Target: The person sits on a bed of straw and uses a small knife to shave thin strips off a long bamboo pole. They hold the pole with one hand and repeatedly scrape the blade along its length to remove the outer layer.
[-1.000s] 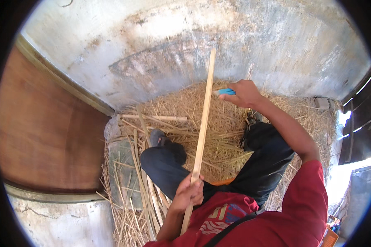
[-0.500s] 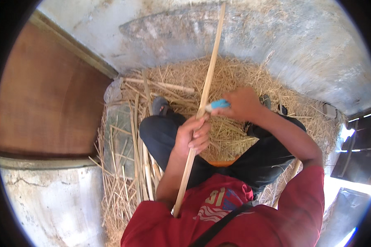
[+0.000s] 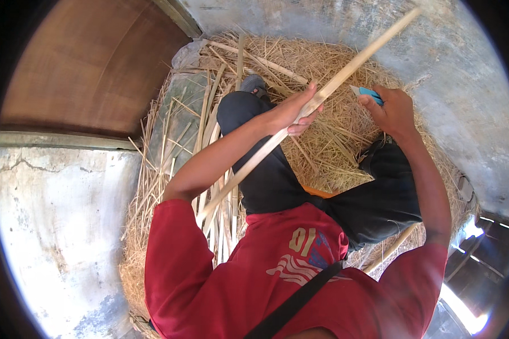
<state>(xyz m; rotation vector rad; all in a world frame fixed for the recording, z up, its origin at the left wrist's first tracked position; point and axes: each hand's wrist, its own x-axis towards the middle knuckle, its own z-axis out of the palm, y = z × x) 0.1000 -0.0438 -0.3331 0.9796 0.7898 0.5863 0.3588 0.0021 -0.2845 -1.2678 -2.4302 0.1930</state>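
Note:
A long pale bamboo strip (image 3: 363, 58) slants across the view, its lower end by my left upper arm and its upper end toward the far wall. My left hand (image 3: 291, 114) grips it near the middle, with the fingers wrapped beneath it. To the right, my right hand (image 3: 395, 113) closes around a blue-handled utility knife (image 3: 371, 94). The knife's short pale blade points left at the strip but stands apart from it.
Straw and shavings (image 3: 328, 161) cover the floor between my legs. Several cut strips (image 3: 223, 186) lie on the left beside a grey-green slab (image 3: 182, 116). A stained wall (image 3: 452, 73) curves around the far side, and a brown panel (image 3: 85, 73) stands at upper left.
The strip has tilted to the right, its upper end swinging right. My left hand has moved up with it, its grip looser. The knife has moved away from the strip, up and right.

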